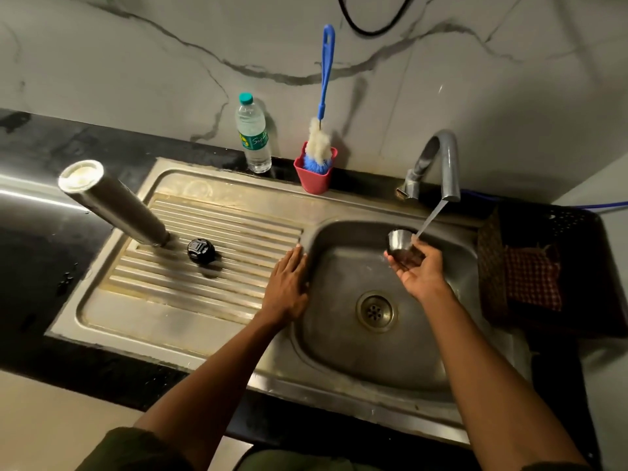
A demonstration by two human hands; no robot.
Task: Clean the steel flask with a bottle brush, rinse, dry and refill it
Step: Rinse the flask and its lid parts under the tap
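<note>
The steel flask (112,207) stands upside down on the ribbed drainboard (190,283), its white base pointing up. Its black stopper (201,251) lies beside it. My right hand (419,273) holds the small steel cup lid (401,244) over the sink basin (339,351), under the running stream from the tap (447,164). My left hand (287,288) rests flat on the ridge between drainboard and basin, fingers straight. The blue-handled bottle brush (323,107) stands bristles down in a red holder (315,173) behind the sink.
A clear plastic water bottle (252,130) with a teal cap stands at the wall. A dark basket (557,266) holding a red checked cloth (531,280) sits right of the basin. The drain (375,311) is open. A black cable (370,27) hangs on the marble wall.
</note>
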